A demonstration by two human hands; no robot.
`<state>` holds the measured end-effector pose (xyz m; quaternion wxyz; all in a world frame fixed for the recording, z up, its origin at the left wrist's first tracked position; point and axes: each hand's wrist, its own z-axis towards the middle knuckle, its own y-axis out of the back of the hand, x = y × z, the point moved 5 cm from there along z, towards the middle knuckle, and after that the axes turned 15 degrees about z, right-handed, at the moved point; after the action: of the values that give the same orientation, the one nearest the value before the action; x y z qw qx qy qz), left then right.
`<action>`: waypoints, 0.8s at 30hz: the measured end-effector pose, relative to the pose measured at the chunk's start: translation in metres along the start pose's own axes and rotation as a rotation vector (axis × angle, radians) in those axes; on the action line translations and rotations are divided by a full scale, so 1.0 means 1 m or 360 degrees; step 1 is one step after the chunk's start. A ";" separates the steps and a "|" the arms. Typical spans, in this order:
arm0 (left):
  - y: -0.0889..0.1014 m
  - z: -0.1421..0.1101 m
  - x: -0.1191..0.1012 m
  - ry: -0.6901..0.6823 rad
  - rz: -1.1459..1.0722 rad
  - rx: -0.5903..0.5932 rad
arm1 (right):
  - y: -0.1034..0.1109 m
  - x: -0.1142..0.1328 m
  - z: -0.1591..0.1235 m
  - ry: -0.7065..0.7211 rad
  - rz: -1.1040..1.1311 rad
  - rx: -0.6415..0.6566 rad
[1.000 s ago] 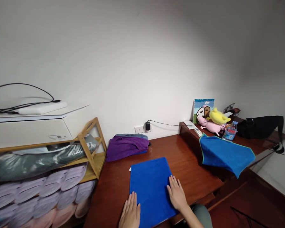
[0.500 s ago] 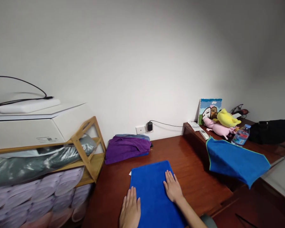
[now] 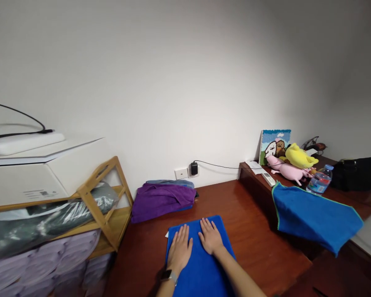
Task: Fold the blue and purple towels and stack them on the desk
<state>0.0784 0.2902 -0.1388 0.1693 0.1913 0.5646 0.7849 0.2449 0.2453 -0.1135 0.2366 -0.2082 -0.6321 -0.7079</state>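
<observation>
A folded blue towel (image 3: 200,268) lies on the red-brown wooden table (image 3: 247,231) in front of me. My left hand (image 3: 179,250) rests flat on its upper left part, fingers stretched out, with a watch on the wrist. My right hand (image 3: 209,236) lies flat beside it near the towel's far edge, fingers spread. Neither hand holds anything. A small white tag (image 3: 167,234) peeks out at the towel's left corner.
A purple towel pile (image 3: 162,197) sits by the wall near a socket with a charger (image 3: 193,168). A second blue towel (image 3: 315,216) hangs off a raised shelf with plush toys (image 3: 292,163) and a water bottle (image 3: 320,180). A wooden rack (image 3: 108,198) stands left.
Both hands slid forward and inward over the blue towel, from its side edges to its far middle. The camera view shifted slightly.
</observation>
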 end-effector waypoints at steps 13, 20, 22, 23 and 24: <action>0.009 -0.031 0.032 0.0178 0.0111 -0.0170 | 0.043 -0.025 -0.019 -0.0243 -0.0117 -0.0098; 0.009 -0.007 -0.017 -0.0185 -0.0013 -0.0001 | -0.009 0.030 -0.020 0.0184 0.0059 0.0029; 0.000 -0.011 -0.003 -0.0080 -0.0014 0.0024 | -0.003 0.018 -0.020 0.0077 0.0043 0.0023; -0.005 -0.015 0.009 -0.0024 -0.0005 0.0022 | 0.004 0.007 -0.021 0.0007 0.0022 0.0016; -0.008 -0.018 0.023 0.0023 0.0009 0.0020 | 0.014 -0.005 -0.022 -0.0068 -0.0001 0.0011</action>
<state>0.0497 0.2889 -0.1494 0.1617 0.1884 0.5701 0.7832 0.2569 0.2221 -0.1080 0.2235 -0.2221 -0.6396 -0.7012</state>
